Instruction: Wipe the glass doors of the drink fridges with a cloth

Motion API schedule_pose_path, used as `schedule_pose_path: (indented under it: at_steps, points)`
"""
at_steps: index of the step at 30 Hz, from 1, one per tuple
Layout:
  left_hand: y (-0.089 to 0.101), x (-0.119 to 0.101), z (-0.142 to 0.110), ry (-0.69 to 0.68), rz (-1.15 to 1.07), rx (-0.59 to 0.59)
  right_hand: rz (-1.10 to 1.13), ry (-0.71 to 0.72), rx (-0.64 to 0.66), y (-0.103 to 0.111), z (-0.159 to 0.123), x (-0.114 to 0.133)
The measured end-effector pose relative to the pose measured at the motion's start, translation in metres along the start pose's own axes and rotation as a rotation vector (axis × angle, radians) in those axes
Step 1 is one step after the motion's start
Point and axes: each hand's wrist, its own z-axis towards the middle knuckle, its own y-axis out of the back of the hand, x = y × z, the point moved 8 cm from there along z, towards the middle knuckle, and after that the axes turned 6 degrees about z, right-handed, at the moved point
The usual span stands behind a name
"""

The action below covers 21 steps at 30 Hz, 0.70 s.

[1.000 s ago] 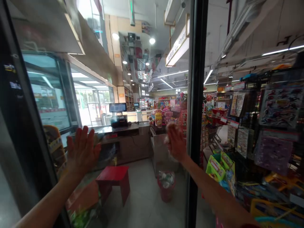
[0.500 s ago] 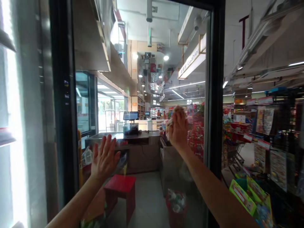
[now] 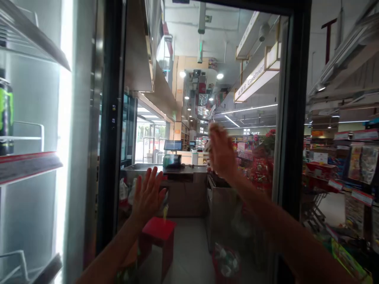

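1. Now my view has swung left: lit fridge shelves (image 3: 29, 165) fill the left edge of the frame, with a green-and-black can (image 3: 6, 114) at mid-height there.

2. The right hand (image 3: 223, 156) has moved up and away from the right side of the door frame (image 3: 296, 118); I see it just right of centre, blurred.

3. Under that hand, I make out a pale cloth (image 3: 207, 147), showing at its left edge, near the centre of the frame. The fingers look straight and laid over it, apparently against the glass (image 3: 189, 197); the blur keeps me from telling whether they pinch it.

4. The left hand (image 3: 148, 193) has stayed low on the pane, left of centre. I see its fingers straightened and slightly apart, thumb out to the side, holding nothing. It looks laid against the glass, though I can't confirm contact.

5. For the work in hand, I judge that the cloth now covers a higher patch, farther from the right side, while the left hand steadies or braces.

6. Through the pane, I see a red stool (image 3: 160, 228) low in the frame and a counter (image 3: 186, 169) above it.
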Motion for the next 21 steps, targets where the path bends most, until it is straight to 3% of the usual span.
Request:
schedule_pose_path:
  at_steps: [2,4,6,9,11,13,16,17,19,21]
  points:
    - [0.001,-0.001,0.0,-0.008,0.01,-0.001,-0.03,-0.256,-0.16,0.02,0.027,-0.053]
    - [0.003,-0.003,0.0,-0.013,0.011,-0.006,-0.011,-0.31,-0.201,0.02,0.036,-0.055]
    - [0.005,-0.003,0.001,-0.011,0.005,-0.014,0.046,-0.123,-0.079,0.001,0.023,-0.007]
    - [0.007,-0.003,0.003,-0.004,-0.009,-0.025,0.149,0.338,0.205,-0.028,-0.038,0.085]
    - [0.006,-0.002,0.003,-0.007,-0.019,-0.022,0.176,0.528,0.321,-0.029,-0.074,0.102]
    - [0.006,0.0,0.002,-0.008,-0.023,-0.022,0.112,0.438,0.289,-0.014,-0.071,0.066]
    - [0.006,0.001,-0.002,-0.005,-0.024,-0.016,-0.054,-0.079,-0.038,0.03,-0.03,-0.039]
    - [0.007,-0.001,-0.002,0.005,-0.03,-0.013,-0.076,-0.204,-0.137,0.041,-0.021,-0.063]
    - [0.009,-0.009,0.003,0.076,-0.057,-0.015,-0.044,-0.236,-0.199,0.047,-0.011,-0.077]
    - [0.016,-0.029,0.02,0.145,-0.134,-0.071,0.059,-0.061,-0.109,0.035,-0.012,-0.054]
